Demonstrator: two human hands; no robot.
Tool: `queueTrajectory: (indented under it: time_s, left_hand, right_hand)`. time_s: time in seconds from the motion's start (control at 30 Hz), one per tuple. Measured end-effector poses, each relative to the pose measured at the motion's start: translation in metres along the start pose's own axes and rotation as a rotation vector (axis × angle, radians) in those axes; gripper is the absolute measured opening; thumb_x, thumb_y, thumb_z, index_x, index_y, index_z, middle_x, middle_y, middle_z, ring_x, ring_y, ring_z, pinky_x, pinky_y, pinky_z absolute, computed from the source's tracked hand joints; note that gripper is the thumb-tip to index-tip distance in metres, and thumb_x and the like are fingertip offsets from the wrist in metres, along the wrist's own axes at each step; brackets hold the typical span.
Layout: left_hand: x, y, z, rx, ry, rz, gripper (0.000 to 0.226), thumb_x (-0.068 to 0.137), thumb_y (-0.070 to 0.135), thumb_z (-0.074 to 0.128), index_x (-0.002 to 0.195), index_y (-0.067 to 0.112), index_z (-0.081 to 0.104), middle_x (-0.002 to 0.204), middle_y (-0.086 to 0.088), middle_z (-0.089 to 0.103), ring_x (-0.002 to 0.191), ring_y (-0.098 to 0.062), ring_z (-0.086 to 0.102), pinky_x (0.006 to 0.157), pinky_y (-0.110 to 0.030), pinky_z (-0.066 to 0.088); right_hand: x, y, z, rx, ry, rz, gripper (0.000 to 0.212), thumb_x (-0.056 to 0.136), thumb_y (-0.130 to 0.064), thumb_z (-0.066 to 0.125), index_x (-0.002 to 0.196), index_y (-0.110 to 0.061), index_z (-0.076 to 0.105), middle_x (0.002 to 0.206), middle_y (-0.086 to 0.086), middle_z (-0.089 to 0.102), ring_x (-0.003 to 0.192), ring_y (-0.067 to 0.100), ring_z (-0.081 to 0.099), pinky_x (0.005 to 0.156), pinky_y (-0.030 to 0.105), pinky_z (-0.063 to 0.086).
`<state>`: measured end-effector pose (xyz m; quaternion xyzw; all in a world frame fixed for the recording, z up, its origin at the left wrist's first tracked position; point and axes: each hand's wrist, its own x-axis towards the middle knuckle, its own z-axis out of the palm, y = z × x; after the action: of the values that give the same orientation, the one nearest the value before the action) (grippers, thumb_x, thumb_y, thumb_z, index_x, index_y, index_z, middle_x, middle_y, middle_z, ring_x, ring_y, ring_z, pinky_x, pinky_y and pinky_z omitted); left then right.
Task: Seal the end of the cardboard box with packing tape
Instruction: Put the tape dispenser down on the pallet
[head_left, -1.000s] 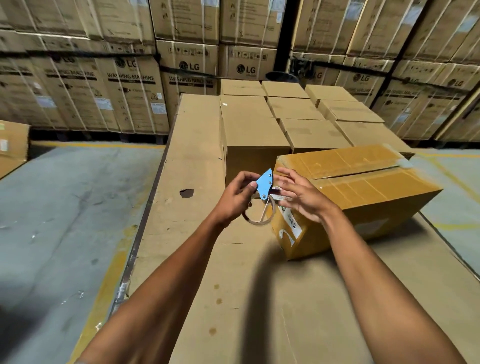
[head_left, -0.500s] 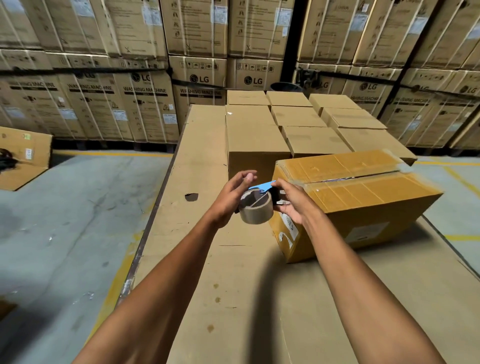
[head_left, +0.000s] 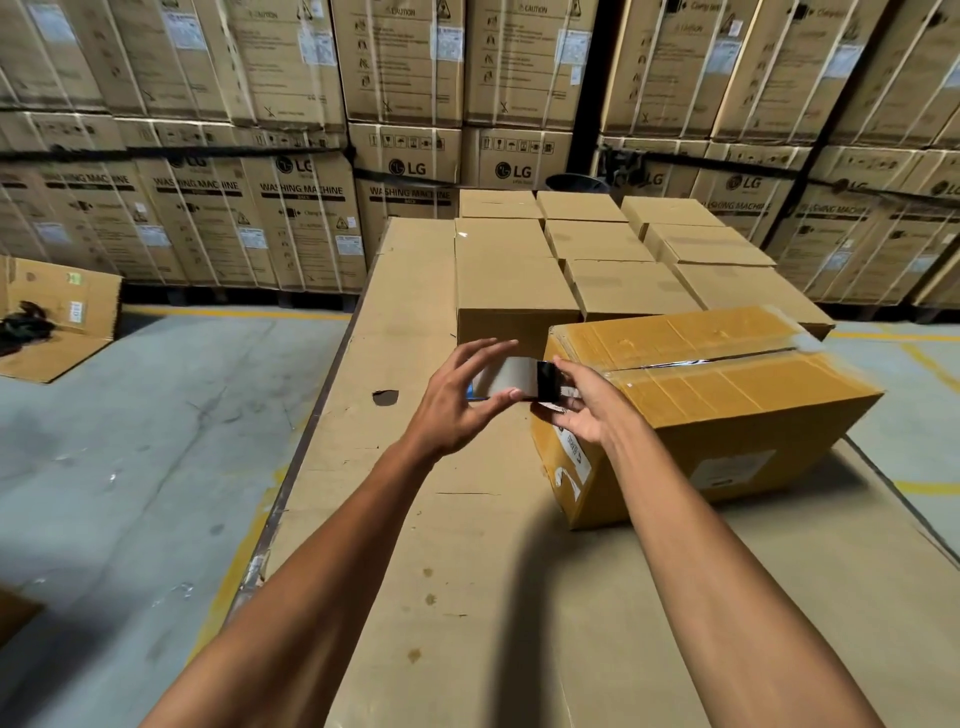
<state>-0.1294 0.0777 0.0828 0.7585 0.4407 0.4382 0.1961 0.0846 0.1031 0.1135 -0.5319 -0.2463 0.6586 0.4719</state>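
Note:
A yellow-brown cardboard box (head_left: 727, 395) lies on a flat cardboard-covered surface (head_left: 467, 597), its top shiny with tape and its near end facing me. My left hand (head_left: 457, 400) grips a roll of packing tape (head_left: 506, 376) just left of that near end. My right hand (head_left: 582, 410) pinches the loose end of the tape against the box's upper near corner. A short dark stretch of tape spans between the two hands. The roll's blue cutter is mostly hidden by my fingers.
Several closed cardboard boxes (head_left: 613, 249) stand in rows behind the taped box. Tall stacks of washing machine cartons (head_left: 301, 197) wall off the back. Grey concrete floor (head_left: 156, 441) lies to the left, with an open carton (head_left: 57, 317) on it.
The roll has turned side-on and moved slightly left, pulling out a short length of tape. My right hand now holds the tape end at the box corner.

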Motion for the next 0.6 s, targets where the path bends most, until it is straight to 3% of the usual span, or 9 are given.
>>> queueTrajectory:
  time_s: [0.23,0.3,0.4,0.53,0.6]
  left_hand:
    - [-0.017,-0.025,0.002,0.010,-0.004,-0.083,0.049,0.110,0.053,0.055,0.159,0.053,0.048,0.166,0.005,0.039,0.148,-0.020,0.047,0.111,-0.053,0.056]
    - [-0.023,-0.033,0.002,0.016,-0.001,-0.117,0.046,0.112,0.052,0.052,0.157,0.053,0.051,0.169,0.004,0.035,0.150,-0.021,0.045,0.114,-0.047,0.051]
    - [-0.031,-0.050,0.002,0.019,0.003,-0.155,0.043,0.114,0.048,0.051,0.156,0.055,0.051,0.172,0.007,0.030,0.148,-0.013,0.041,0.113,-0.038,0.045]
    - [-0.038,-0.074,0.001,0.032,-0.010,-0.183,0.042,0.115,0.047,0.049,0.156,0.056,0.051,0.171,0.010,0.033,0.145,-0.006,0.041,0.114,-0.033,0.044]
    - [-0.039,-0.086,0.001,0.040,-0.032,-0.197,0.042,0.116,0.047,0.048,0.156,0.055,0.051,0.171,0.009,0.034,0.145,-0.006,0.040,0.114,-0.032,0.043]
  right_hand:
    - [0.011,0.022,0.006,-0.014,-0.039,0.019,0.033,0.110,-0.009,0.051,0.142,-0.004,0.050,0.127,0.025,0.067,0.125,0.037,0.064,0.111,0.049,0.051]
    - [0.013,0.029,0.009,-0.037,-0.039,-0.009,0.025,0.110,-0.003,0.046,0.135,-0.003,0.050,0.120,0.022,0.067,0.124,0.036,0.063,0.112,0.049,0.050]
    - [0.025,0.043,0.013,-0.098,-0.015,-0.025,0.022,0.110,-0.001,0.046,0.131,-0.003,0.053,0.127,0.025,0.066,0.124,0.037,0.066,0.103,0.046,0.054]
    - [0.052,0.067,0.015,-0.190,0.016,-0.006,0.026,0.109,0.000,0.048,0.132,0.004,0.058,0.103,0.019,0.069,0.118,0.037,0.069,0.105,0.047,0.056]
    - [0.067,0.079,0.018,-0.210,0.041,0.003,0.024,0.107,0.000,0.051,0.129,0.005,0.060,0.117,0.025,0.070,0.120,0.040,0.069,0.106,0.048,0.056]
